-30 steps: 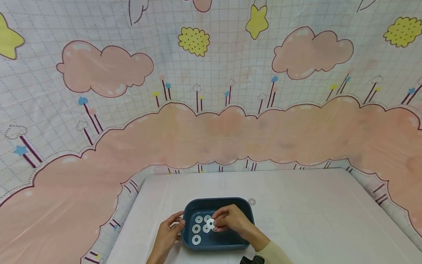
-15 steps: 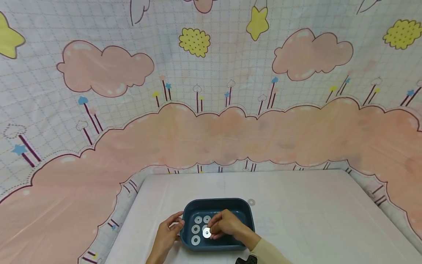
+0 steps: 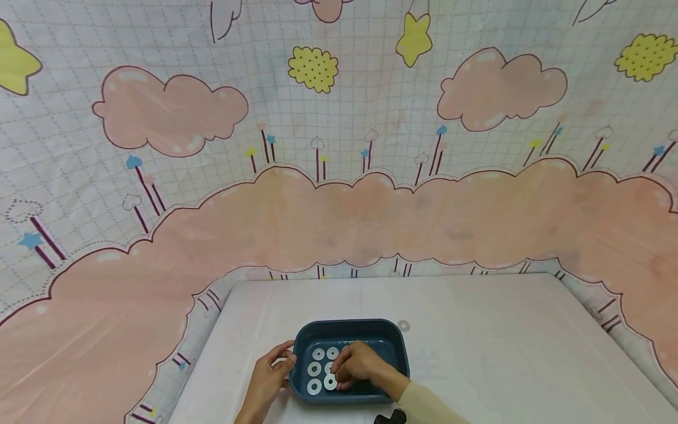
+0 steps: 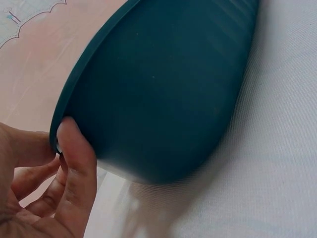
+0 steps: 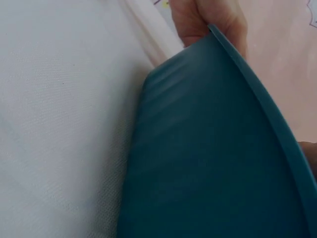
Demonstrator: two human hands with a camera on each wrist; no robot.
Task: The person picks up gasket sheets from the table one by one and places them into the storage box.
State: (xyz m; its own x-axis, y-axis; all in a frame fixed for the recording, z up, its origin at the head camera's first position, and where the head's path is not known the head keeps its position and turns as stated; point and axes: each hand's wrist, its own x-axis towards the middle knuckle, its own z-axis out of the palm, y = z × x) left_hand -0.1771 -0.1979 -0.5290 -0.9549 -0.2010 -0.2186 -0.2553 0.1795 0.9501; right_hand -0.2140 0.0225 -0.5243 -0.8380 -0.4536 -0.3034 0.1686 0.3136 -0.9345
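A dark blue rectangular tray (image 3: 389, 341) with rounded corners stands on the white-covered table. My left hand (image 3: 268, 377) grips its left rim, and the left wrist view shows the thumb (image 4: 79, 153) against the outer wall. Inside the tray, my right hand (image 3: 362, 362) pinches the right edge of a flat pale washer (image 3: 326, 386), low in the second column. A column of washers (image 3: 310, 373) lies at the tray's left side. Another washer (image 3: 332, 348) sits at the top of the second column, and one below it is partly covered by my right fingers.
A single pale washer (image 3: 404, 321) lies on the table (image 3: 487, 347) just outside the tray's far right corner. Behind the table hangs a patterned cloth (image 3: 349, 218) with clouds and stars. A dark wristband (image 3: 391, 417) shows by the right sleeve (image 3: 429, 406).
My right hand has moved down and slightly left inside the tray, carrying the washer toward the near end of the second column. My left hand keeps its grip on the rim.
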